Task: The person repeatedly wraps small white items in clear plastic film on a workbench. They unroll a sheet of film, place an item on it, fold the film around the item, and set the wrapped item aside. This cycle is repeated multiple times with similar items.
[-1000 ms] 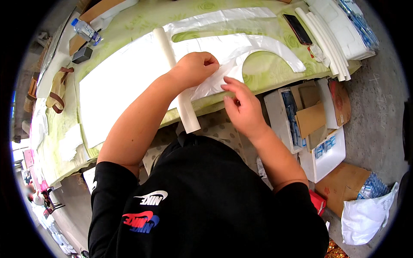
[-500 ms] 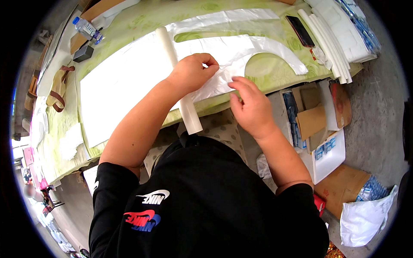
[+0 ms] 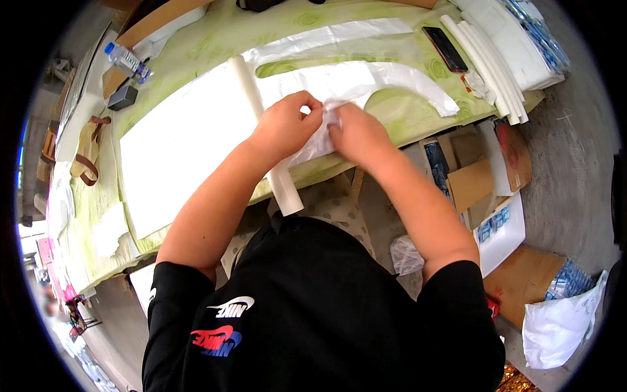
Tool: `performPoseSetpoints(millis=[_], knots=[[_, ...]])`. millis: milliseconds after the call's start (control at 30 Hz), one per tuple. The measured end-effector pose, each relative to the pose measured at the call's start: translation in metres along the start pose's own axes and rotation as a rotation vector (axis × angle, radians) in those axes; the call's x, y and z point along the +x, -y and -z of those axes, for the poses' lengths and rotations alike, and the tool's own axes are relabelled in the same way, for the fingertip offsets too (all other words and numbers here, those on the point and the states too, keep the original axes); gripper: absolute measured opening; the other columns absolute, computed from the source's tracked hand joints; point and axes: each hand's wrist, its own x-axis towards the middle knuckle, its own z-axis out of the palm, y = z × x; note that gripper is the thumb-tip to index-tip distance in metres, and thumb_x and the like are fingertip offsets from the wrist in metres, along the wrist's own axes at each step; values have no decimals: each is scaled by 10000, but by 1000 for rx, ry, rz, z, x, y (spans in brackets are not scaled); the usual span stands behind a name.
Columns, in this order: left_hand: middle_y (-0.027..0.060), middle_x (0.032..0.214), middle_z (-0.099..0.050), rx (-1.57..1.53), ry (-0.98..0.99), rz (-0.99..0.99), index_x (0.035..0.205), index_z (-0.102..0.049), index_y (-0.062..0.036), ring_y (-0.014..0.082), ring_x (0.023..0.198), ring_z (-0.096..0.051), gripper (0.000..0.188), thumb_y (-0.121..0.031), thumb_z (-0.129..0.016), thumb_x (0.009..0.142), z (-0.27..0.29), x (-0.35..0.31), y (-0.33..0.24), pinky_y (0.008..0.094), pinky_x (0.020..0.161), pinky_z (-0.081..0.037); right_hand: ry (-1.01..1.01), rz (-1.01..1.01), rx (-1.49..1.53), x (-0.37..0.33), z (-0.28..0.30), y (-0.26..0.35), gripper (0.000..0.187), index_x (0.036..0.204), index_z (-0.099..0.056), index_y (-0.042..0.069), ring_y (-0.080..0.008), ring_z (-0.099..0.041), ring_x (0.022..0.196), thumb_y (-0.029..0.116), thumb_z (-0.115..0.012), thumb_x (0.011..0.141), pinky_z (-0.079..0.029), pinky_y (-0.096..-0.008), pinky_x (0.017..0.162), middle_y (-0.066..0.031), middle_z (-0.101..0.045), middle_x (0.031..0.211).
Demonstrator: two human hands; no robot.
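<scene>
A thin white plastic bag with curved handle-like strips lies spread on the table. My left hand has thumb and forefinger pinched on the bag's crumpled near edge. Against that same bunched film my right hand is closed, slightly smeared by motion, its fingertips partly hidden in the plastic. A cream-white roll or tube passes under my left wrist and juts over the table's near edge. To its left lies a large white sheet.
The table wears a green patterned cloth. At the right rear are a black phone, white tubes and stacked white packs. A bottle and dark box stand left. Cartons sit below the right edge.
My right hand has moved left and up to meet the left hand and closed on the film. The bag's near part is now gathered between both hands.
</scene>
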Motion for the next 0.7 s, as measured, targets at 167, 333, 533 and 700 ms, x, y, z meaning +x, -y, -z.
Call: performPoseSetpoints(millis=[167,333,533,700], knots=[[157,1232,-679,132,31,-90,1230,-662,-78,291,1016,-700,367,-309,-646,945,6,-5,-4,393,937,-545,-337,-306,42,64,22,-45,764,1610,-286,155,-383,-600,1242,195,-601,915,-510,-452,1023,-205,-537,1474],[140,1392,-601,-103,-256,-352,1406,-577,-84,244,1017,-707,561,-314,-716,913,-8,24,-13,386,937,-555,-459,211,-243,54,1,-77,837,1616,-283,309,-365,-683,1049,147,-619,867,-574,-481,878,-171,-499,1525],[98,1200,-668,-272,9,-174,1404,-577,-35,170,920,-682,597,-319,-762,912,-21,81,-48,312,768,-585,-372,333,-291,54,-5,-82,792,1534,-436,373,-339,-700,776,122,-665,819,-573,-490,659,-109,-716,993],[43,1041,-706,-347,-8,-113,1244,-656,-38,137,916,-671,407,-306,-728,946,-4,88,-32,294,719,-574,-378,237,-254,58,-10,-81,665,1485,-516,266,-369,-691,879,132,-662,850,-572,-479,767,-148,-720,1005]])
